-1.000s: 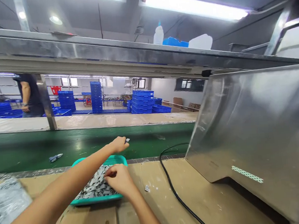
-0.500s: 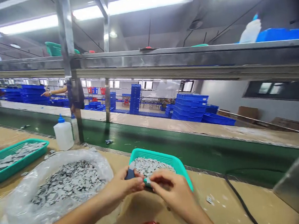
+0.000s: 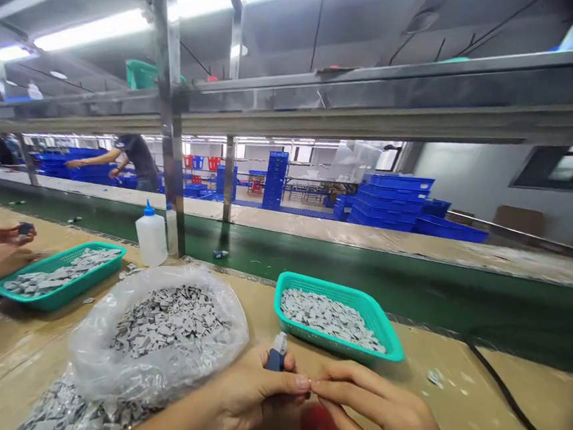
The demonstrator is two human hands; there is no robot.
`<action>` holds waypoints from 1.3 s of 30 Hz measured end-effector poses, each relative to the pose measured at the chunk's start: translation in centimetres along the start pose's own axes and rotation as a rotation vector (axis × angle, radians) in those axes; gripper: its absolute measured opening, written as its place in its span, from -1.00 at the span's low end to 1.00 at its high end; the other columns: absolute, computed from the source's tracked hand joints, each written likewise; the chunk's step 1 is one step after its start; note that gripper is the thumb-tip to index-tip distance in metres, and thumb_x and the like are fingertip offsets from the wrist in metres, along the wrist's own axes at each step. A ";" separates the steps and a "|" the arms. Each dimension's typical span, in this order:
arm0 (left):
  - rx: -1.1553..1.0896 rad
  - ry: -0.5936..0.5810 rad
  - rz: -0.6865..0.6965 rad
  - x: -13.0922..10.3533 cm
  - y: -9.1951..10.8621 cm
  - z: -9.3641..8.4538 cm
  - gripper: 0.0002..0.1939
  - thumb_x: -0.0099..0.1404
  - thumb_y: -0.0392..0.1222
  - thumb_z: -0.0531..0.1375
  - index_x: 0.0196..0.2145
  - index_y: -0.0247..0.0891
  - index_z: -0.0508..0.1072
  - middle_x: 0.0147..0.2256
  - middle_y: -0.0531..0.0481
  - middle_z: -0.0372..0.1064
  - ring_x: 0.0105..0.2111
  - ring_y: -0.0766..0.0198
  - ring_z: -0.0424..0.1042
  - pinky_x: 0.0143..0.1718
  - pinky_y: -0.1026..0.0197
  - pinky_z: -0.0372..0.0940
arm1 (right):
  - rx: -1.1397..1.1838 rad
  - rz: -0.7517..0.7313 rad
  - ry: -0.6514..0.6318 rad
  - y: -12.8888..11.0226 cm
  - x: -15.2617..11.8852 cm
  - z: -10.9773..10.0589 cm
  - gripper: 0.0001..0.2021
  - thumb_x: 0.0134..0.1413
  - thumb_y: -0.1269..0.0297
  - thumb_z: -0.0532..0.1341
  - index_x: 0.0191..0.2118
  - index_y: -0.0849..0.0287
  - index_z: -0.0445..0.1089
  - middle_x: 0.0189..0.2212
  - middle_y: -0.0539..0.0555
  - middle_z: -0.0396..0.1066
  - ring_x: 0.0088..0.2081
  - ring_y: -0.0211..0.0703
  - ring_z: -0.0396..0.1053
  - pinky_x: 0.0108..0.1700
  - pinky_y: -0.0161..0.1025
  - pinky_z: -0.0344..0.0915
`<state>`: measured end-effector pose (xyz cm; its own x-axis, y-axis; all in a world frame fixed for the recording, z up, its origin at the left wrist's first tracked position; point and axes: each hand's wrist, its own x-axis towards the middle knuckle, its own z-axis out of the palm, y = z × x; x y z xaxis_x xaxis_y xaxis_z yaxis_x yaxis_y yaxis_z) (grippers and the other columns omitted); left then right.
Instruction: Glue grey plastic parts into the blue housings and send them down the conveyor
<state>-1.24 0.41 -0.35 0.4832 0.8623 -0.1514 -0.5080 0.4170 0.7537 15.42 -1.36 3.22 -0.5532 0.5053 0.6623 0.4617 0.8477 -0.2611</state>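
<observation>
My left hand is closed round a small dark blue piece with a light grey part at its top. The fingertips of my right hand are pinched together and meet my left fingertips; what they hold is too small to name. Just beyond my hands lies a green basket of small light grey pieces. Partly hidden below my fingers is a blurred red object. Left of my hands, a clear plastic bag is full of grey pieces.
Another green basket stands at the left, beside a co-worker's hands. A white bottle with a blue cap stands near a metal post. Behind runs a green belt. A black cable lies at the right.
My view has shifted, so the scene sits further right. My hands have drawn back from the green basket toward me, still close together. The co-worker's hands now show more.
</observation>
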 end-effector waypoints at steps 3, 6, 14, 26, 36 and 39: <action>0.019 0.064 -0.009 -0.6 0.0 0.0 -0.80 -0.10 -0.30 0.26 -0.48 -0.34 0.31 -0.47 0.01 0.33 -0.47 0.38 0.30 -0.40 0.31 0.16 | -0.026 0.207 0.022 -0.2 -1.5 -0.1 -0.83 -0.08 0.50 0.12 -0.42 0.15 0.43 -0.45 0.07 0.44 -0.41 -0.22 0.41 -0.39 -0.38 0.36; 0.066 0.122 -0.032 -1.0 0.4 -0.5 -0.88 -0.04 -0.28 0.17 -0.46 -0.34 0.35 -0.45 0.02 0.27 -0.46 0.37 0.22 -0.44 0.31 0.11 | -0.045 0.423 -0.024 0.1 -3.1 -0.1 -0.85 -0.05 0.46 0.12 -0.44 0.16 0.44 -0.46 0.06 0.44 -0.38 -0.19 0.40 -0.35 -0.32 0.35; 0.110 0.064 0.006 -1.5 0.5 -1.0 -0.86 0.05 -0.28 0.16 -0.37 -0.34 0.42 -0.38 -0.01 0.25 -0.42 0.37 0.20 -0.37 0.31 0.15 | -0.044 0.461 -0.094 0.6 -4.2 0.8 -0.84 -0.06 0.50 0.12 -0.44 0.18 0.42 -0.45 0.06 0.43 -0.35 -0.17 0.36 -0.28 -0.24 0.31; 0.213 0.088 -0.072 -1.3 0.4 -1.4 -0.66 0.02 -0.34 0.21 -0.18 -0.26 0.38 -0.23 -0.03 0.38 -0.16 0.26 0.30 -0.12 0.28 0.13 | -0.042 0.349 -0.058 0.9 -4.3 1.1 -0.83 -0.05 0.54 0.12 -0.44 0.18 0.43 -0.46 0.09 0.42 -0.39 -0.16 0.33 -0.34 -0.20 0.32; 0.516 0.130 0.008 -1.2 0.1 -1.3 -0.76 -0.05 -0.20 0.27 -0.36 -0.24 0.36 -0.44 0.10 0.36 -0.38 0.36 0.30 -0.34 0.33 0.13 | -0.019 0.358 0.074 0.3 -4.0 1.0 -0.83 -0.08 0.55 0.15 -0.43 0.17 0.45 -0.48 0.07 0.44 -0.40 -0.16 0.31 -0.37 -0.20 0.32; 0.631 0.108 0.013 -1.2 0.2 -1.1 -0.77 -0.03 -0.18 0.24 -0.38 -0.25 0.32 -0.48 0.10 0.35 -0.45 0.36 0.29 -0.41 0.32 0.12 | -0.019 0.359 0.106 0.2 -4.0 1.0 -0.83 -0.08 0.55 0.16 -0.42 0.17 0.45 -0.46 0.07 0.44 -0.38 -0.15 0.30 -0.34 -0.18 0.31</action>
<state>-2.73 -0.23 -0.72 0.3883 0.9041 -0.1785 0.0202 0.1853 0.9825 17.02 -3.08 -0.19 -0.2793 0.7498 0.5998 0.6269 0.6156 -0.4776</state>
